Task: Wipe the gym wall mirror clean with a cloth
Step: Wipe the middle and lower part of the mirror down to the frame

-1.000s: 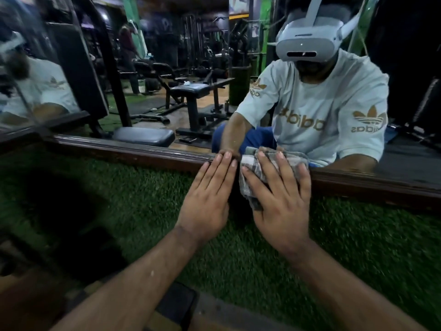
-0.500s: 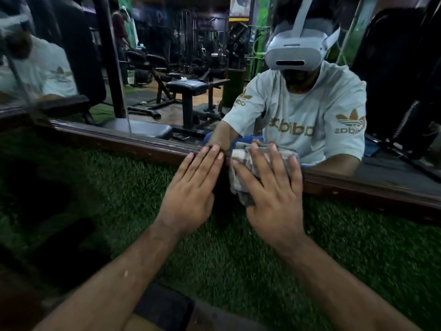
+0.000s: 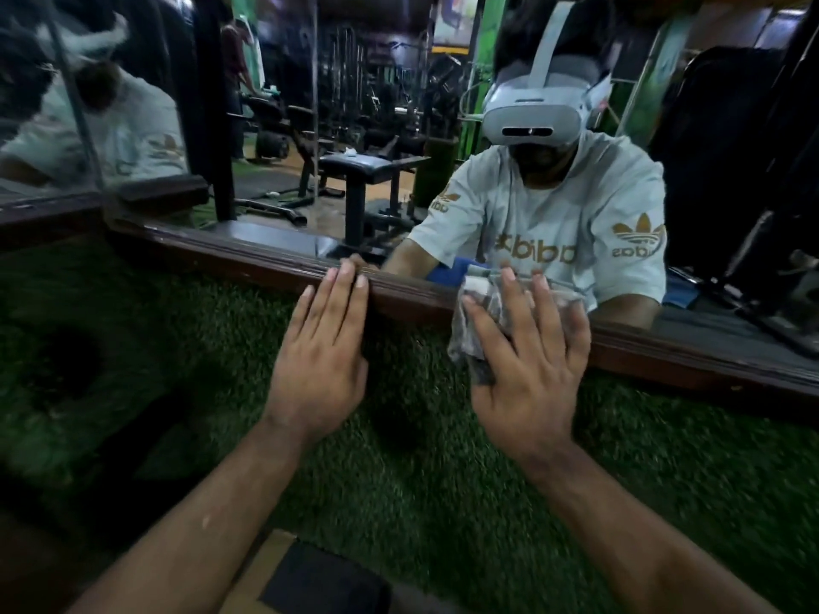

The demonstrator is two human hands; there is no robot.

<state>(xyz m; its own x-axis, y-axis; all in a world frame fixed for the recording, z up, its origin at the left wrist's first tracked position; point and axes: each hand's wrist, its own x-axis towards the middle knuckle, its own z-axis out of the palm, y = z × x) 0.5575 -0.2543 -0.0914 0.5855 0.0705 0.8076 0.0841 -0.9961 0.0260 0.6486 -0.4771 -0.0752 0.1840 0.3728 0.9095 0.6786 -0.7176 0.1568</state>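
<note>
The wall mirror [image 3: 354, 104] fills the upper half of the view, with a dark wooden frame [image 3: 248, 259] along its bottom edge. A checked grey-and-white cloth [image 3: 476, 312] lies bunched against the frame and the lowest strip of glass. My right hand [image 3: 527, 361] presses flat on the cloth with fingers spread and straight, fingertips up at the glass. My left hand [image 3: 323, 347] rests flat on the green turf-covered wall below the frame, fingertips reaching the frame's upper edge. The two hands are apart.
Green artificial turf [image 3: 199, 392] covers the wall surface below the mirror. The glass reflects a person in a headset and white shirt, a weight bench [image 3: 372, 170] and gym machines. A second mirror panel [image 3: 88, 126] meets this one at the left corner.
My right hand and the cloth have slid to the right along the frame, away from my left hand. The left hand has stayed flat near the same spot.
</note>
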